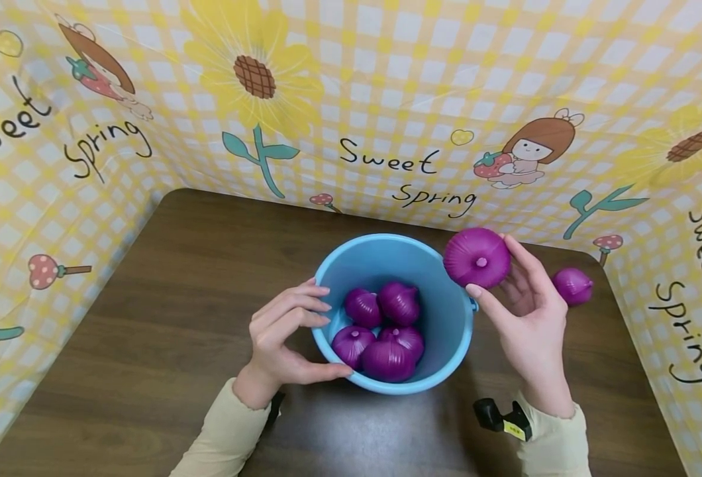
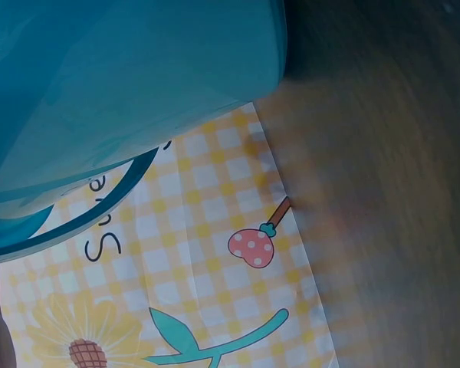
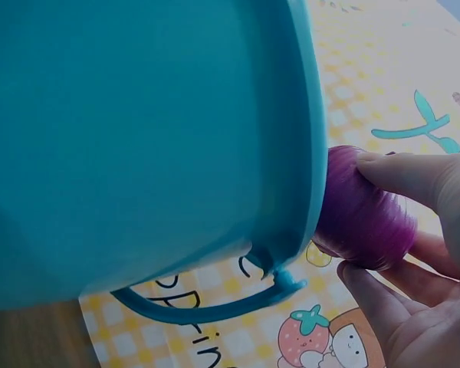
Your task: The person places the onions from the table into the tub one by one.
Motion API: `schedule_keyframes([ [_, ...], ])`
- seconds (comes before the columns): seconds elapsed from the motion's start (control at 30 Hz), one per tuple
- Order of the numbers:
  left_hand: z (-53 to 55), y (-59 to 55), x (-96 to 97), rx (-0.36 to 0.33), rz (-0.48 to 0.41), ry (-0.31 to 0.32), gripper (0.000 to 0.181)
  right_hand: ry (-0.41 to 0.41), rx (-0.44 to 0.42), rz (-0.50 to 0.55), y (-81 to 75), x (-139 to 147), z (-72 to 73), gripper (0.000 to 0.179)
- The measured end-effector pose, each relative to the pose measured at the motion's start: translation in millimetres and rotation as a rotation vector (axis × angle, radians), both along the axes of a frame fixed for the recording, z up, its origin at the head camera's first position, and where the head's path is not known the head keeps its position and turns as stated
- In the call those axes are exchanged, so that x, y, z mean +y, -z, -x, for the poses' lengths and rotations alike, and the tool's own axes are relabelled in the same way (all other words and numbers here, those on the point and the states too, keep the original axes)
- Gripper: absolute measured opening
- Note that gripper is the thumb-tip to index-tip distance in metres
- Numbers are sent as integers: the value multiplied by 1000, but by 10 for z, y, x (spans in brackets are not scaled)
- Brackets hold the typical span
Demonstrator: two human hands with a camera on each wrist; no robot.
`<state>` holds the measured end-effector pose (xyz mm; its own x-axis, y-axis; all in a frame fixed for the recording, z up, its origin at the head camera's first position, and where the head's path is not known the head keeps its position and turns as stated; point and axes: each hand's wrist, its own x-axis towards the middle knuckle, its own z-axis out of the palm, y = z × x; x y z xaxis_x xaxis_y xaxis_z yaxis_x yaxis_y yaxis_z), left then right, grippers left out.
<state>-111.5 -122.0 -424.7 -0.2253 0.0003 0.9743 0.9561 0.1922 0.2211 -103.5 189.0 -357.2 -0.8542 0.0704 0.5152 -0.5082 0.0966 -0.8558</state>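
Observation:
A light blue bucket [image 1: 440, 361] stands on the table with several purple onions [image 1: 389, 360] inside. My left hand [image 1: 285, 331] holds the bucket's left side, its fingertips over the rim and its thumb on the front rim. Beside the bucket's right rim, above the table, my right hand [image 1: 532, 318] grips another purple onion [image 1: 476, 255] between thumb and fingers. In the right wrist view, that onion [image 3: 364, 215] shows next to the bucket's rim [image 3: 313, 138]. Only the bucket's outer wall [image 2: 138, 92] and its handle [image 2: 107, 203] fill the left wrist view's upper left.
One more purple onion [image 1: 573, 286] lies on the brown wooden table [image 1: 166, 318], to the right of my right hand. A yellow checked cloth [image 1: 387, 86] with printed flowers and figures stands around the table's back and sides.

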Motion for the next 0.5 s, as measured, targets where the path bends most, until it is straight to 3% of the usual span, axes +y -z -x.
schedule_keyframes([
  [0.23, -2, 1, 1, 5, -5, -2, 61, -66, 35, 33, -75, -108, -38, 77],
  [0.4, 0, 1, 3, -7, 2, 2, 61, -75, 19, -10, -188, -211, -123, 74],
  [0.5, 3, 2, 3, -11, 5, 1, 60, -79, 7, -41, -172, -227, -133, 75],
])
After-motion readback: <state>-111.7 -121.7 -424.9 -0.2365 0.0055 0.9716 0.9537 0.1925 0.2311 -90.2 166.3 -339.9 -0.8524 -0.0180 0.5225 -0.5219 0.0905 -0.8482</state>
